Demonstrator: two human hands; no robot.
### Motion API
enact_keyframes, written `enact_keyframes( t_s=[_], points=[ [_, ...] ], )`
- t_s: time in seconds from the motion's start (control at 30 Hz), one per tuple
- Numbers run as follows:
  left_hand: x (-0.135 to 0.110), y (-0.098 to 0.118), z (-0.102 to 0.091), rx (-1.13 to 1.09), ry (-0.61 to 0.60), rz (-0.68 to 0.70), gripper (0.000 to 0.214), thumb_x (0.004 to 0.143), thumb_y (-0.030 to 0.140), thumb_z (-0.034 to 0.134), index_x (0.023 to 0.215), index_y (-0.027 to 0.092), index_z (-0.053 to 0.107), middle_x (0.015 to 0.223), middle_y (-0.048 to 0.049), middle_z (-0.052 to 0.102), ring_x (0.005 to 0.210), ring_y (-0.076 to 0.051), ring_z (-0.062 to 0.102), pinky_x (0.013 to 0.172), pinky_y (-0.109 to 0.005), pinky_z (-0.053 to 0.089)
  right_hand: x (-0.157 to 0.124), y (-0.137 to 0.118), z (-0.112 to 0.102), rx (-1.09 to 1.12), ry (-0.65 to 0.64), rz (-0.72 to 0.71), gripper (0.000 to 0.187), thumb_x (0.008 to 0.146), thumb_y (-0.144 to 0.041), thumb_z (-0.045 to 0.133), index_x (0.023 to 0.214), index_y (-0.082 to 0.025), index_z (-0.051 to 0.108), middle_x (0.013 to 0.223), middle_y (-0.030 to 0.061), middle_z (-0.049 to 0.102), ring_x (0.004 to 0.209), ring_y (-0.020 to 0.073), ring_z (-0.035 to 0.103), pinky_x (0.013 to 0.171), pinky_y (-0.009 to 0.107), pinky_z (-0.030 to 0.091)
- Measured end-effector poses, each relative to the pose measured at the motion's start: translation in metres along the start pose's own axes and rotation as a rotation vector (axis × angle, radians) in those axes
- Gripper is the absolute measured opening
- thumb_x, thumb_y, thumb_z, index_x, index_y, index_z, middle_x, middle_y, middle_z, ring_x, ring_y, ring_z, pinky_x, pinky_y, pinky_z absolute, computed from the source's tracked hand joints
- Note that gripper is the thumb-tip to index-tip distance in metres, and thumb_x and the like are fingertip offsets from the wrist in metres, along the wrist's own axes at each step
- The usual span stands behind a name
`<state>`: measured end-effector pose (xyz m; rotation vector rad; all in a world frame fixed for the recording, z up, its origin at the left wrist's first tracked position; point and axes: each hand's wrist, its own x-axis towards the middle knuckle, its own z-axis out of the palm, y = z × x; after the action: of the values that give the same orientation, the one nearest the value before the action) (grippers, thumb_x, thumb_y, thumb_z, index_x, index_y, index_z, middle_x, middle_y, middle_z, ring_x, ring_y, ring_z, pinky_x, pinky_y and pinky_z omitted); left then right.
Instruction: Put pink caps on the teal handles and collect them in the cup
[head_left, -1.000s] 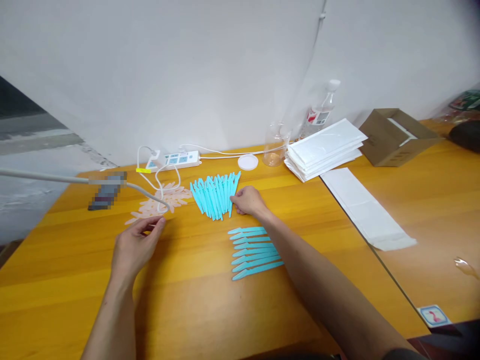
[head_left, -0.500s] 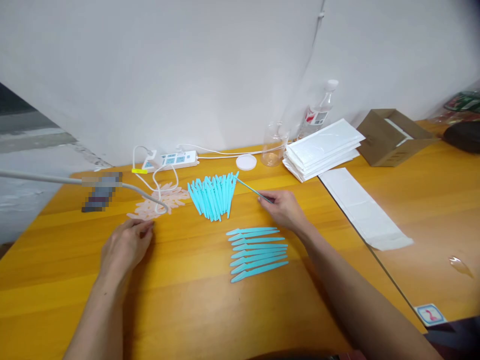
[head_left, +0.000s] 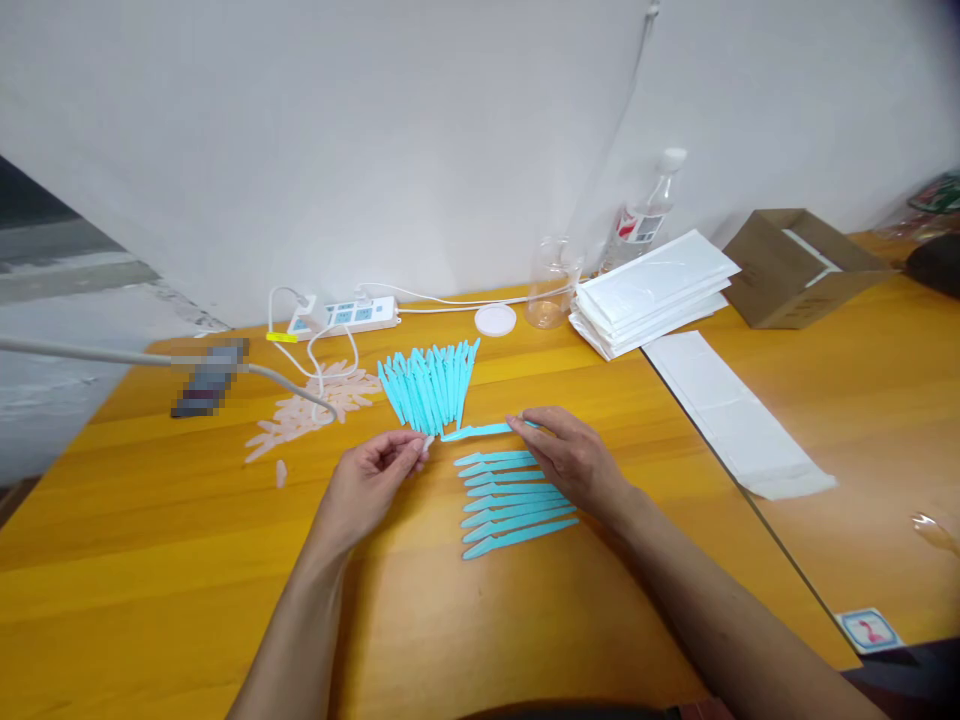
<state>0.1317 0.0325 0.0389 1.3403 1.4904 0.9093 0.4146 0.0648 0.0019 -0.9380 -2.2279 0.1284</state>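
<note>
My right hand (head_left: 574, 455) pinches the handle of a turquoise eyebrow razor (head_left: 480, 431), whose blade end points left. Between the thumb and fingertips of my left hand (head_left: 379, 480) is a small pale blade cap (head_left: 428, 442), close to that blade end. Below the held razor lies a row of several turquoise razors (head_left: 517, 505), side by side, partly hidden by my right hand. Behind my hands is a fanned heap of turquoise razors (head_left: 427, 385). Pale pink caps (head_left: 300, 415) are spread to its left, and a single cap (head_left: 281, 473) lies apart from them.
A white power strip (head_left: 352, 315) with cables stands by the wall, near a phone (head_left: 210, 380). At the back are a round lid (head_left: 495, 320), a clear jar (head_left: 550, 290), a bottle (head_left: 645, 220), white packets (head_left: 652, 295) and a cardboard box (head_left: 787, 275). A white sleeve (head_left: 739, 415) lies right.
My left hand has moved right from the caps, bringing one cap along. My right hand has drawn the razor away from the heap and turned it level above the row.
</note>
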Motion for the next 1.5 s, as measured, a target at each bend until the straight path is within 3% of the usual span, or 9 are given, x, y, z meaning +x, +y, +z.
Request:
enact_keyframes(
  t_s=[0.43, 0.67, 1.07, 1.17, 1.23, 1.27, 1.33, 1.4, 1.5],
  points=[
    [0.002, -0.003, 0.005, -0.038, -0.082, 0.005, 0.033, 0.085, 0.047, 0.065, 0.097, 0.016, 0.07, 0.081, -0.0037, 0.071, 0.072, -0.014, 0.063, 0.07, -0.025, 0.051, 0.0, -0.004, -0.004, 0.035, -0.038, -0.042, 0.044, 0.095, -0.007, 0.046, 0.134, -0.026, 0.055, 0.11, 0.01, 0.068, 0.101, 0.0195, 0.063, 0.086, 0.033, 0.054],
    [-0.007, 0.0, -0.004, -0.021, -0.027, -0.034, 0.035, 0.084, 0.049, 0.066, 0.094, 0.016, 0.07, 0.08, -0.0043, 0.07, 0.07, -0.015, 0.062, 0.07, -0.028, 0.052, -0.001, -0.001, -0.003, 0.057, -0.048, -0.025, 0.045, 0.095, -0.009, 0.046, 0.135, -0.028, 0.055, 0.11, 0.0098, 0.068, 0.1, 0.0194, 0.064, 0.085, 0.034, 0.054],
    [-0.005, 0.001, 0.018, 0.022, -0.11, 0.013, 0.032, 0.088, 0.045, 0.061, 0.1, 0.017, 0.071, 0.079, -0.003, 0.069, 0.073, -0.015, 0.062, 0.07, -0.025, 0.05, 0.002, -0.015, 0.001, 0.134, -0.09, -0.072, 0.031, 0.098, -0.015, 0.044, 0.122, -0.022, 0.064, 0.106, 0.0103, 0.07, 0.094, 0.0189, 0.064, 0.083, 0.033, 0.054],
    [-0.023, 0.001, 0.019, 0.052, -0.123, -0.013, 0.031, 0.088, 0.043, 0.061, 0.103, 0.019, 0.072, 0.084, -0.0041, 0.071, 0.077, -0.016, 0.063, 0.073, -0.026, 0.05, 0.004, -0.014, -0.014, 0.232, -0.19, -0.055, 0.027, 0.095, -0.028, 0.057, 0.119, -0.023, 0.067, 0.102, 0.0094, 0.071, 0.09, 0.0194, 0.065, 0.081, 0.032, 0.054],
    [-0.042, -0.001, 0.022, 0.069, -0.146, -0.047, 0.03, 0.088, 0.043, 0.061, 0.104, 0.021, 0.073, 0.09, -0.0052, 0.073, 0.08, -0.018, 0.065, 0.073, -0.027, 0.051, 0.005, -0.009, -0.027, 0.345, -0.237, 0.009, 0.043, 0.085, -0.04, 0.071, 0.124, -0.024, 0.065, 0.106, 0.0089, 0.071, 0.094, 0.0202, 0.066, 0.083, 0.032, 0.054],
    [-0.053, -0.002, 0.025, 0.079, -0.163, -0.063, 0.029, 0.088, 0.043, 0.061, 0.103, 0.021, 0.073, 0.09, -0.0053, 0.074, 0.079, -0.018, 0.065, 0.071, -0.027, 0.051, 0.005, -0.005, -0.032, 0.388, -0.236, 0.06, 0.049, 0.082, -0.042, 0.073, 0.126, -0.023, 0.064, 0.107, 0.0088, 0.071, 0.095, 0.0202, 0.066, 0.084, 0.032, 0.054],
    [-0.074, -0.005, 0.033, 0.117, -0.193, -0.069, 0.026, 0.089, 0.042, 0.061, 0.098, 0.023, 0.074, 0.084, -0.0045, 0.073, 0.073, -0.018, 0.065, 0.064, -0.027, 0.051, 0.004, 0.001, -0.037, 0.405, -0.186, 0.189, 0.043, 0.087, -0.041, 0.068, 0.125, -0.022, 0.065, 0.1, 0.0072, 0.072, 0.09, 0.0182, 0.067, 0.082, 0.03, 0.053],
    [-0.091, -0.008, 0.043, 0.189, -0.203, -0.018, 0.021, 0.09, 0.039, 0.06, 0.095, 0.025, 0.074, 0.077, -0.0033, 0.072, 0.066, -0.018, 0.064, 0.059, -0.027, 0.05, 0.004, 0.006, -0.035, 0.354, -0.109, 0.304, 0.032, 0.093, -0.037, 0.059, 0.118, -0.021, 0.069, 0.089, 0.0051, 0.072, 0.08, 0.0157, 0.066, 0.075, 0.027, 0.052],
    [-0.103, -0.013, 0.058, 0.35, -0.171, 0.199, 0.017, 0.09, 0.03, 0.06, 0.101, 0.028, 0.073, 0.085, -0.0042, 0.074, 0.073, -0.019, 0.067, 0.065, -0.03, 0.053, 0.002, 0.011, -0.024, 0.276, -0.035, 0.371, 0.028, 0.095, -0.035, 0.055, 0.11, -0.019, 0.073, 0.079, 0.0035, 0.069, 0.071, 0.014, 0.063, 0.068, 0.026, 0.049]
  ],
)
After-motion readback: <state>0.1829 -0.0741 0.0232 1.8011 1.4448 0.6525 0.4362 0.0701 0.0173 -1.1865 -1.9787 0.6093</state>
